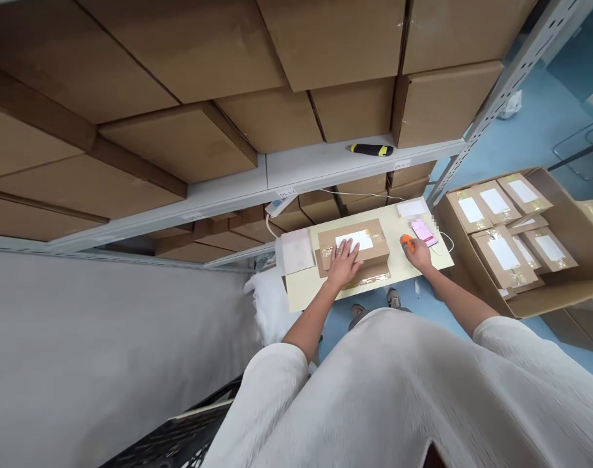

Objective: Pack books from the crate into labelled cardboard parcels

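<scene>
A taped cardboard box (377, 234) with a white label (365, 240) on its top sits on the pale yellow tabletop (303, 300). My left hand (342, 265) lies flat on the box, fingers spread, with the fingertips over the label's lower edge. To the right of the box, my right hand (419, 256) is closed on a small orange object (406, 242); its kind is too small to make out. Just beyond that hand rests a pink phone (424, 233), partly blurred out. Under the box, a brown cardboard flap or sheet (374, 273) with clear tape on it sticks out toward me.
Shelves stacked with cardboard boxes (350, 107) stand behind the table. A black-and-yellow knife (372, 150) lies on the shelf board. At right, a large open carton (569, 290) holds several labelled boxes. White wrapping material (270, 302) hangs at the table's left end.
</scene>
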{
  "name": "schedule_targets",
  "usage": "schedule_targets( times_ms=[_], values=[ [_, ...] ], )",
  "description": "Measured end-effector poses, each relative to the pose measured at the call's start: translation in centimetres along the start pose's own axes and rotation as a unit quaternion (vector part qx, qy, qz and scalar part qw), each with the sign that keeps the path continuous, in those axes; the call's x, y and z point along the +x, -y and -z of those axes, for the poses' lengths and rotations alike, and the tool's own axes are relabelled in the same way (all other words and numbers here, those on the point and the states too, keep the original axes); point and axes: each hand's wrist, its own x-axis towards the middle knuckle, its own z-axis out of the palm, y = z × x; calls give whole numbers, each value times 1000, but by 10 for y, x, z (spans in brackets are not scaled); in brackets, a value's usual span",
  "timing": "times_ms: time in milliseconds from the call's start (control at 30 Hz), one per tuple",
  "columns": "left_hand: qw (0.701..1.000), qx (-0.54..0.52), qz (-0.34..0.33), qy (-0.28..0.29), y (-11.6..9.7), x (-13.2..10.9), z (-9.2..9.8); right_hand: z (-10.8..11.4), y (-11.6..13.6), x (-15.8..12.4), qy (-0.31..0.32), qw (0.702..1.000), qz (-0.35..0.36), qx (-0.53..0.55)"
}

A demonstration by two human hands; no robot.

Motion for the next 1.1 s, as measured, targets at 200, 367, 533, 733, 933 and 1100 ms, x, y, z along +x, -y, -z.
schedule_targets(
  times_ms=[200,367,533,733,933,1100],
  values=[
    [1000,-4,23,-13,0,2,-1,-7,-25,-12,99,988,-66,-100],
    [1000,-9,29,-5,0,3,0,-19,-26,-9,113,983,-81,-119],
    [999,-25,27,-6,3,4,4,-22,-33,-13,66,996,-45,-38],
    [998,-55,19,-28,8,8,8,17,-19,-7,-22,999,-28,-1],
    [997,-66,9,-36,8,9,10,85,49,39,16,973,116,198],
    [996,-78,-2,-52,9,10,12,87,123,57,158,924,181,297]
  ],
)
